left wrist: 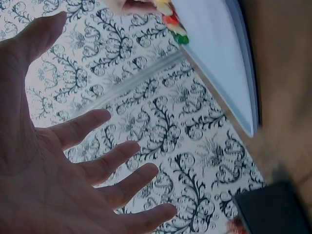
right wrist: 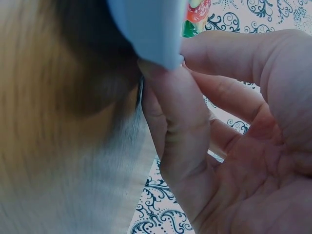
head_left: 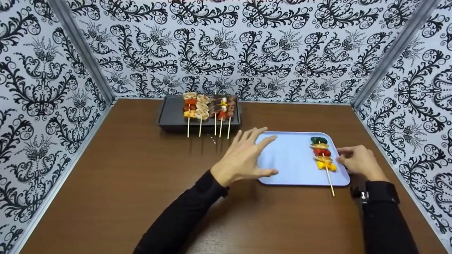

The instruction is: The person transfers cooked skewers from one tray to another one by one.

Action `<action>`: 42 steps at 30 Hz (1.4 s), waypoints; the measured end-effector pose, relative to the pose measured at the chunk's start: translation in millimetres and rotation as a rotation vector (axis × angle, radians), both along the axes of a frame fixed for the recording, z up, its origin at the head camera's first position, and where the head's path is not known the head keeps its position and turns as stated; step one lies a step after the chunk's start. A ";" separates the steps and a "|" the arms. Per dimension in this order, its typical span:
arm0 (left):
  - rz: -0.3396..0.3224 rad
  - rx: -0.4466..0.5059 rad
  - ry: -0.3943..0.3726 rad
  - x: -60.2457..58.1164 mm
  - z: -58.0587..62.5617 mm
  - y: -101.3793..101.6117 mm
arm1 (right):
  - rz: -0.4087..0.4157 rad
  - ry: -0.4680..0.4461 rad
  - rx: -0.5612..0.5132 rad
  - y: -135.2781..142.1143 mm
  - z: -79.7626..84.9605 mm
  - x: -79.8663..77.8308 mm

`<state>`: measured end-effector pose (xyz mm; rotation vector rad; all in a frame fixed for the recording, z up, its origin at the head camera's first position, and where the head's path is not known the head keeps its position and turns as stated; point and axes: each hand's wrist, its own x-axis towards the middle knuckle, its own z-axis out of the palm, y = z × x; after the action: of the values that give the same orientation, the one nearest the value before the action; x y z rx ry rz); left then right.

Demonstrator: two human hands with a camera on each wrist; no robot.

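Five skewers (head_left: 215, 106) on dark grill (head_left: 173, 110), left fingers (left wrist: 87, 127) wide apart, right fingers (right wrist: 187, 117) tight on tray (head_left: 287, 160)

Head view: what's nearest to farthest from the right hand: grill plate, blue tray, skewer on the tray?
1. Blue tray: right hand pinches its right edge.
2. Skewer on the tray: toward the tray's right side.
3. Grill plate: far back, left.

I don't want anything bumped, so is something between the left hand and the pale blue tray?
Nothing visible: the left hand is spread at the left side of the tray. Its only skewer lies along the right side, near the right hand; the dark grill pan sits farther back.
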<state>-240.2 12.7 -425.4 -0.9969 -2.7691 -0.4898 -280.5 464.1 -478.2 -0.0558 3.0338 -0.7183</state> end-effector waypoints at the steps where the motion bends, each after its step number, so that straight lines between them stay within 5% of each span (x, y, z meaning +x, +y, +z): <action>1: 0.011 0.001 0.005 -0.5 1.0 -3.7 | 0.000 -0.001 -0.001 -0.3 0.0 -0.7; 25: 0.237 0.062 0.097 -24.7 12.8 -84.9 | -0.007 -0.009 -0.045 6.5 -2.7 -1.7; 42: 0.426 0.157 0.001 -38.2 16.0 -137.6 | 0.014 0.025 -0.008 0.4 -0.6 1.3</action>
<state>-278.4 -124.9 -409.4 -0.3564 -2.7738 -0.6204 -279.2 464.5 -478.8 -0.0866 3.0510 -0.7350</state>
